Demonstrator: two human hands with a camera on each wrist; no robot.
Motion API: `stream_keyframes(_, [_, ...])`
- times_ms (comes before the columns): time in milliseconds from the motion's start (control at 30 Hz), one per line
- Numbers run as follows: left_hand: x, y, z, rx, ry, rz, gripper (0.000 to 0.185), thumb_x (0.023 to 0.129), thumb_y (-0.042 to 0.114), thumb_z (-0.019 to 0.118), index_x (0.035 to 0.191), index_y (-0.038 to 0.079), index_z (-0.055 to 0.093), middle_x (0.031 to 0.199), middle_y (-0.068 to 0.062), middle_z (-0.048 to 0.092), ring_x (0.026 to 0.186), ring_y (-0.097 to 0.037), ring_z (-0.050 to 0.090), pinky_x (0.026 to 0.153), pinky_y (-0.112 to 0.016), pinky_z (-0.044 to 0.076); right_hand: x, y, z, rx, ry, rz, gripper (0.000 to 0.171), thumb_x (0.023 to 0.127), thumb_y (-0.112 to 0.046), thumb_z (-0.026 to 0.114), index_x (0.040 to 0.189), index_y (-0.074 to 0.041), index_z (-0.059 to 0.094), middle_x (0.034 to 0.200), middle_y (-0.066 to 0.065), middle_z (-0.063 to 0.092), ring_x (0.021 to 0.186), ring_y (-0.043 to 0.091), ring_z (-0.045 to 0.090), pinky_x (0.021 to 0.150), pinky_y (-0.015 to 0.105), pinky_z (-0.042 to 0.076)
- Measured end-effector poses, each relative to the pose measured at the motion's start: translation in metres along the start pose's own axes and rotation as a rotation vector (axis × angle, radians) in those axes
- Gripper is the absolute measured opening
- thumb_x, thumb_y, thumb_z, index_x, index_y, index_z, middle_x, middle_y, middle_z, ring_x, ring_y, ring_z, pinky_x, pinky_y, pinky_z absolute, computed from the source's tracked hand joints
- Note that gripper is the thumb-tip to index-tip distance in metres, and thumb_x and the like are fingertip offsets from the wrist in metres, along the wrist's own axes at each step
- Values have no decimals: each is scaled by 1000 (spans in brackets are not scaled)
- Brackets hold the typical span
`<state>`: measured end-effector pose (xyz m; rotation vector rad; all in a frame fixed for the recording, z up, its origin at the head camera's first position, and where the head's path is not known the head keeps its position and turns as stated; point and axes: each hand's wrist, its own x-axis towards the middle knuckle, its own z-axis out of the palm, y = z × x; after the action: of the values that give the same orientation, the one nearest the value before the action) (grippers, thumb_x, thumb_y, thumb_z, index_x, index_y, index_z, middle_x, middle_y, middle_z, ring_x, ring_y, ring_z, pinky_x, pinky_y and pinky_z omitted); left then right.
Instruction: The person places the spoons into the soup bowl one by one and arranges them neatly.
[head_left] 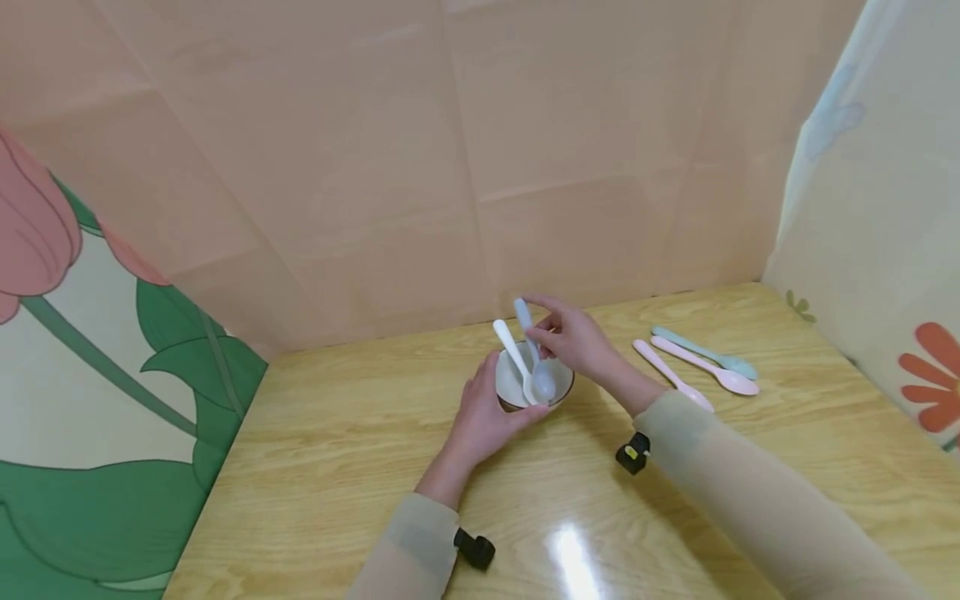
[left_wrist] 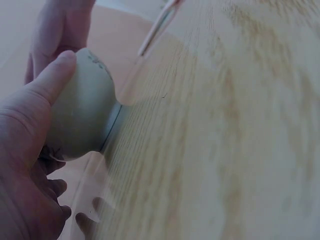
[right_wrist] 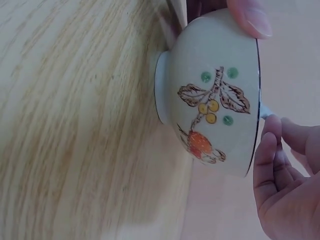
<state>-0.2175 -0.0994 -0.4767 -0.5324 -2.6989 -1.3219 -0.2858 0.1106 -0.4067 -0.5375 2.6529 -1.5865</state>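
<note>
- So the bowl [right_wrist: 212, 95] sits upright on the wood-grain table [head_left: 337, 467], toward the back edge, just in front of the pinkish backdrop [head_left: 337, 167]
- Left hand [head_left: 483, 417] holds it from the left, thumb spread wide from the fingers and wrapped along the near side, with the rest curving round the far side
- Right hand [head_left: 577, 337] comes in from the other side and pinches the handle of the blue spoon [head_left: 544, 383] between thumb and fingers, hardly any gap there, with the index finger reaching up by the handle's tip
- That spoon's scoop end is down inside the bowl, handle tilted up past the rim
- White spoon [head_left: 513, 348] leans in there too, right beside the blue one, handle poking out over the far left rim
- The outside has a painted sprig with brown leaves, yellow berries and an orange fruit (pretty cute, honestly), best seen from the right wrist
- Off to the right three more lie on the tabletop: a pink spoon [head_left: 671, 374] nearest the hand, a second pink spoon [head_left: 737, 382], and a green spoon [head_left: 738, 367] just behind that
- Both arms wear beige sleeves [head_left: 750, 483], with a small black camera [head_left: 476, 550] at each wrist
</note>
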Motion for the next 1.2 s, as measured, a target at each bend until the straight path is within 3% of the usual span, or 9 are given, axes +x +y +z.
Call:
stream_keyframes(367, [2, -4, 1, 20, -5, 5, 112, 88, 59, 90, 171, 16, 29, 154, -6, 56, 133, -25, 57, 123, -53, 31, -1, 0, 9, -56, -2, 5, 59, 109, -10, 72, 164, -15, 53, 97, 14, 78, 73, 25, 71, 70, 38, 57])
stream_keyframes(733, [1, -1, 0, 24, -4, 15, 112, 89, 62, 88, 172, 16, 27, 154, -6, 55, 133, -24, 57, 123, -54, 32, 3, 2, 14, -165, -15, 46, 61, 109, -15, 72, 166, -16, 50, 98, 10, 79, 73, 23, 72, 68, 36, 54])
stream_keyframes(1200, [1, 1, -1, 16, -2, 19, 108, 90, 58, 90, 169, 15, 31, 153, -7, 56, 132, -26, 57, 121, -54, 32, 6, -4, 18, -287, -25, 87, 66, 108, -18, 74, 168, -16, 47, 103, 9, 80, 74, 19, 73, 79, 44, 55])
